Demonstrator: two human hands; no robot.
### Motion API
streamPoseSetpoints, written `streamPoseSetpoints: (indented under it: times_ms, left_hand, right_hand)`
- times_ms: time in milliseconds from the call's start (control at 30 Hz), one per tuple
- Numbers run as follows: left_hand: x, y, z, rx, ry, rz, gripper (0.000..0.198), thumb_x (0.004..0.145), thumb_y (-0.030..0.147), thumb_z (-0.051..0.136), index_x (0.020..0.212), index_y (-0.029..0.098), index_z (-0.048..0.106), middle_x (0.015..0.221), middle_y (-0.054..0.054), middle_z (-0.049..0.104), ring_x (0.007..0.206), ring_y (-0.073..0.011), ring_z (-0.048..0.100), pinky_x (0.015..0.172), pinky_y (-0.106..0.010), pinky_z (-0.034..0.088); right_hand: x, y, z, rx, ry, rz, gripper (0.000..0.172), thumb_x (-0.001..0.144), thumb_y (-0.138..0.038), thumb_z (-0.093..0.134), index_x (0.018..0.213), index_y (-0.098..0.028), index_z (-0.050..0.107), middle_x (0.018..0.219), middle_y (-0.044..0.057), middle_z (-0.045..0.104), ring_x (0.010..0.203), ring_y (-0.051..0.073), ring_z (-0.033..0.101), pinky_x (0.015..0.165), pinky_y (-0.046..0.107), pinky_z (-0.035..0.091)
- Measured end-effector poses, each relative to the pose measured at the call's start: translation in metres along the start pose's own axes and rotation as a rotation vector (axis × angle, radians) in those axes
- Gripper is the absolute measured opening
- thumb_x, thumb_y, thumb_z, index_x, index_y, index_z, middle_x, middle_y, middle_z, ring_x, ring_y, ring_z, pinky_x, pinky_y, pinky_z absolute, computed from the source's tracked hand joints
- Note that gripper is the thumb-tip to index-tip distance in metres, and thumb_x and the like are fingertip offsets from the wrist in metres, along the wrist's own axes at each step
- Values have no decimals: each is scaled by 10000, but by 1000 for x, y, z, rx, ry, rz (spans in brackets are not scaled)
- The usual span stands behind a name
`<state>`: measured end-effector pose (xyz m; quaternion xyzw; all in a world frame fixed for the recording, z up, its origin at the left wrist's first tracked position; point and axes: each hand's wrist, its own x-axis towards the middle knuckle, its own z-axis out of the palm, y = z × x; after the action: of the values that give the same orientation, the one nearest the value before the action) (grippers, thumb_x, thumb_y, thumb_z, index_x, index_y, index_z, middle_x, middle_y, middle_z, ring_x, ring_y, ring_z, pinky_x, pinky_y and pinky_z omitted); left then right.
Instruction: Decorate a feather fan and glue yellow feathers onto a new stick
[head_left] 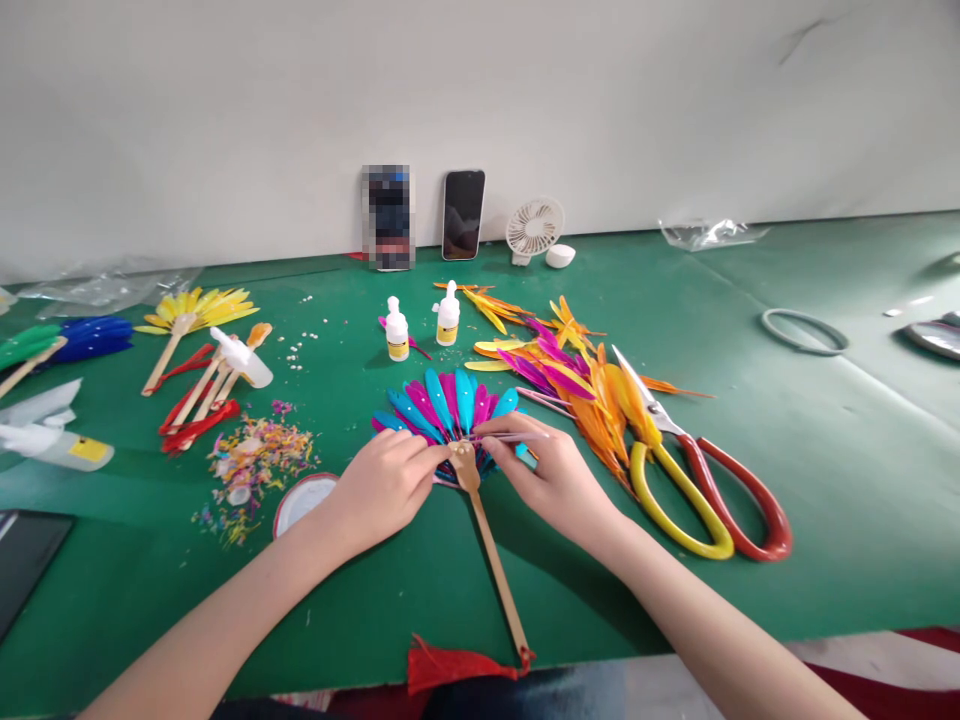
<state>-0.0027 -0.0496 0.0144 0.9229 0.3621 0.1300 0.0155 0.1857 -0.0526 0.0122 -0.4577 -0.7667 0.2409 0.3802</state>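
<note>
A feather fan (487,545) of blue and magenta feathers lies before me, its wooden handle pointing towards me with a red tassel (454,662) at the end. Small pale beads dot its feathers and wooden head. My left hand (394,485) is closed at the fan's left side, its index finger pressing by the wooden head and its other fingers curled. In my right hand (551,480) are thin tweezers (514,437), pinched between thumb and fingers, their tips over the point where the feathers meet the wood. Whether the tips grip a bead is too small to tell.
Large scissors (705,480) and loose orange feathers (604,410) lie right. Two glue bottles (397,330) stand behind the fan. Left are coloured scraps (259,465), a round lid (306,500), wooden handles (214,390) and a yellow fan (199,312). Phones (463,215) lean on the wall.
</note>
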Motion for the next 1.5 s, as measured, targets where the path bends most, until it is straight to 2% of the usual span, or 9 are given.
streamPoseSetpoints:
  times_ms: [467, 600, 867, 1133, 1267, 1367, 1500]
  left_hand:
    - [0, -1, 0, -2, -43, 18, 210, 803, 122, 410, 916, 154, 585, 719, -28, 595, 681, -161, 527, 617, -284, 390]
    - [1, 0, -1, 16, -25, 7, 184, 816, 133, 397, 799, 146, 579, 702, -28, 596, 663, -153, 521, 613, -277, 387]
    - [2, 1, 0, 21, 13, -5, 187, 823, 148, 391, 747, 135, 561, 673, -30, 596, 638, -156, 523, 599, -282, 399]
    - [3, 1, 1, 2, 30, -11, 208, 834, 160, 377, 848, 126, 582, 722, -43, 626, 660, -154, 543, 608, -278, 417]
    - [2, 0, 2, -5, 58, 13, 249, 833, 152, 382, 993, 134, 572, 724, -35, 619, 658, -150, 536, 610, -277, 420]
    - [1, -1, 3, 11, 26, 45, 310, 829, 134, 372, 1088, 155, 540, 696, -26, 597, 632, -147, 521, 585, -274, 409]
    - [0, -2, 3, 75, -28, 77, 342, 827, 118, 347, 1117, 148, 526, 653, -24, 562, 611, -155, 503, 559, -281, 386]
  right_hand:
    - [1, -2, -1, 116, -10, 121, 138, 790, -222, 466, 776, -169, 592, 732, 40, 645, 668, 143, 616, 594, 240, 487]
    - [1, -2, -1, 122, -33, 147, 138, 790, -222, 468, 771, -172, 596, 720, 33, 643, 655, 140, 611, 583, 241, 482]
    - [1, 0, -1, 114, -26, 146, 125, 774, -202, 466, 773, -169, 587, 718, 37, 633, 643, 137, 608, 592, 247, 487]
    - [0, 0, -1, 76, 7, 144, 115, 765, -189, 461, 749, -176, 574, 698, 31, 618, 624, 132, 595, 588, 248, 480]
    - [0, 0, -1, 89, 5, 150, 117, 768, -195, 457, 758, -176, 573, 703, 28, 620, 634, 132, 596, 594, 246, 480]
    - [0, 0, -1, 110, -8, 168, 121, 771, -204, 454, 752, -178, 572, 701, 27, 623, 644, 136, 600, 599, 248, 480]
    - [2, -1, -1, 119, -12, 182, 122, 766, -213, 456, 742, -179, 571, 698, 31, 626, 650, 146, 601, 599, 258, 478]
